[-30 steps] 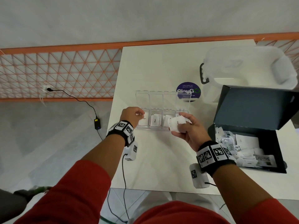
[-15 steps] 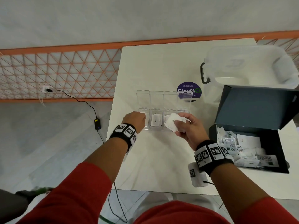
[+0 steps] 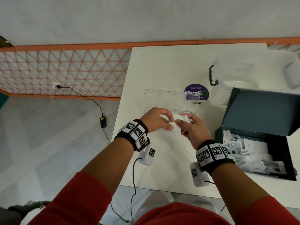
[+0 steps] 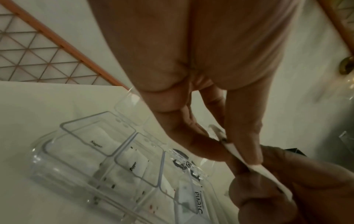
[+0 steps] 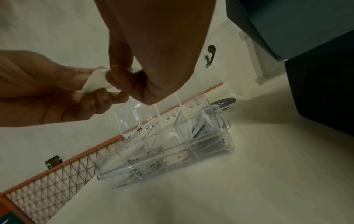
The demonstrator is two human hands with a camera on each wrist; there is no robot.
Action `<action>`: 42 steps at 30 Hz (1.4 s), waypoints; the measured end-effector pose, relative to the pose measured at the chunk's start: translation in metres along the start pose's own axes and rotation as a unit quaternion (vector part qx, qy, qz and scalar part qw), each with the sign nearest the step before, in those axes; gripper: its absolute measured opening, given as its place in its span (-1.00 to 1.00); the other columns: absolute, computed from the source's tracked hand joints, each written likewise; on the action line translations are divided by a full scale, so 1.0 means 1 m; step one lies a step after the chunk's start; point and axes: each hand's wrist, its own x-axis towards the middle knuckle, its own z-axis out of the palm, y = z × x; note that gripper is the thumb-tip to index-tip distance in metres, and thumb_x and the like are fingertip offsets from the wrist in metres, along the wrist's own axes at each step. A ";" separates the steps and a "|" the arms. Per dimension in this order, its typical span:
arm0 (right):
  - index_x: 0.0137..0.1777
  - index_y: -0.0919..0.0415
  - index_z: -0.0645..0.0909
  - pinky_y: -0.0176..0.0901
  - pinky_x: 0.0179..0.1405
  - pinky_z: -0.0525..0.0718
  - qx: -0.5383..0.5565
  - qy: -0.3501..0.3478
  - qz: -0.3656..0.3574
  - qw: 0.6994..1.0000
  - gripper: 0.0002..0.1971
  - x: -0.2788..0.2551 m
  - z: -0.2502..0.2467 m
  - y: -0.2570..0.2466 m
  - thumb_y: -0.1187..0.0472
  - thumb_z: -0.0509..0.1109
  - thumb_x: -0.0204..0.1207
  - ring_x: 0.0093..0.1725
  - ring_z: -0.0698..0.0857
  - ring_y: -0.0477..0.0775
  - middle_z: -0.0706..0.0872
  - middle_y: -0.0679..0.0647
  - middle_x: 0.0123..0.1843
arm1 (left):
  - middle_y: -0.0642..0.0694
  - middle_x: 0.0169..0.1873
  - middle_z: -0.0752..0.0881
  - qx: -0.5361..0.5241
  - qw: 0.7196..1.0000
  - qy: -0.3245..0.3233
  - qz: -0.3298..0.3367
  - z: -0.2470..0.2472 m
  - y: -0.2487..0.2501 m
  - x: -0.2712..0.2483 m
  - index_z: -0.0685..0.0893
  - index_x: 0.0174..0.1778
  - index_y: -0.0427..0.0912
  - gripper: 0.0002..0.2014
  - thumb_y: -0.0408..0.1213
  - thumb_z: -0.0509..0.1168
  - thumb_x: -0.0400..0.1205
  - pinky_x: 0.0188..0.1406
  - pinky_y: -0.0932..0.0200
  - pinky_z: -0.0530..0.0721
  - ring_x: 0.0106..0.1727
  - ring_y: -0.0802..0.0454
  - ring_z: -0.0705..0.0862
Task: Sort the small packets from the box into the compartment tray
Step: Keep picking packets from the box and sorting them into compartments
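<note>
Your hands cover most of the front row of the clear plastic compartment tray in the head view, so you can't see what's in there from above. The wrist views do show white packets inside, 1 marked Stevia, though the other labels are too blurry to read. The small white paper packets you're holding are mostly buried in your fingers, so no count. Your left hand and right hand meet just above the tray's near edge, knuckles up. Left thumb and fingertips pinch 1 edge of the white paper, and your right fingers are curled around the other end. The open dark cardboard box sits off to your right on the white table, still holding a pile of packets.
</note>
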 end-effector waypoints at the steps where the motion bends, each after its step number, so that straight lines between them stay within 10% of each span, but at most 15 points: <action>1: 0.02 0.24 0.70 -0.20 -0.34 0.67 -0.003 -0.003 -0.001 1.000 -0.84 0.000 0.001 0.001 0.38 0.54 0.48 -0.41 0.62 0.00 0.73 0.06 -0.27 | 0.01 -0.01 0.77 -0.015 1.000 -0.007 -0.007 0.000 -0.001 -0.002 0.74 -0.31 0.08 -0.71 -0.42 0.61 0.31 0.06 0.14 0.68 -0.18 0.15 0.77; 6: -0.03 0.23 0.71 -0.25 -0.42 0.64 0.024 0.011 0.002 1.000 -0.94 -0.002 0.002 0.003 0.36 0.44 0.57 -0.40 0.66 0.00 0.76 0.08 -0.32 | 0.15 -0.28 0.81 -0.028 0.999 -0.005 -0.023 -0.007 -0.006 -0.006 0.75 -0.09 0.16 -0.54 -0.53 0.57 0.32 -0.06 0.21 0.69 -0.18 0.12 0.79; 11: -0.01 0.17 0.68 -0.27 -0.40 0.61 0.031 0.000 0.010 0.999 -0.90 -0.003 -0.005 0.005 0.36 0.42 0.55 -0.37 0.69 -0.01 0.84 0.14 -0.11 | 0.14 0.15 0.66 0.012 0.998 0.061 -0.015 -0.027 -0.020 -0.004 0.69 -0.02 0.15 -0.46 -0.56 0.59 0.29 -0.06 0.14 0.75 -0.16 0.07 0.79; 17: 0.06 0.21 0.68 -0.25 -0.39 0.60 0.033 0.002 0.016 0.999 -0.85 -0.002 -0.009 0.004 0.40 0.42 0.54 -0.36 0.68 0.00 0.83 0.15 -0.11 | 0.05 0.16 0.59 0.104 0.988 0.115 -0.029 -0.056 -0.044 0.005 0.68 0.11 0.00 -0.53 -0.51 0.56 0.37 -0.13 0.35 0.59 -0.17 0.17 0.68; 28: -0.07 0.15 0.68 -0.25 -0.42 0.57 0.040 0.012 0.013 0.999 -0.86 0.001 -0.011 0.000 0.42 0.41 0.53 -0.37 0.66 0.02 0.82 0.18 -0.12 | -0.14 0.28 0.64 0.276 0.957 0.078 -0.047 -0.048 -0.047 0.020 0.65 0.32 -0.18 -0.63 -0.46 0.38 0.58 0.31 0.08 0.54 0.23 -0.07 0.63; 42: -0.05 0.24 0.75 -0.22 -0.42 0.64 0.067 0.007 0.045 0.997 -0.83 0.000 -0.008 0.000 0.41 0.32 0.58 -0.39 0.67 0.07 0.77 0.17 -0.18 | 0.09 0.37 0.55 0.545 0.837 0.038 -0.021 -0.029 -0.064 0.017 0.60 0.36 0.09 -0.59 -0.37 0.12 0.66 0.25 0.05 0.37 0.30 -0.03 0.48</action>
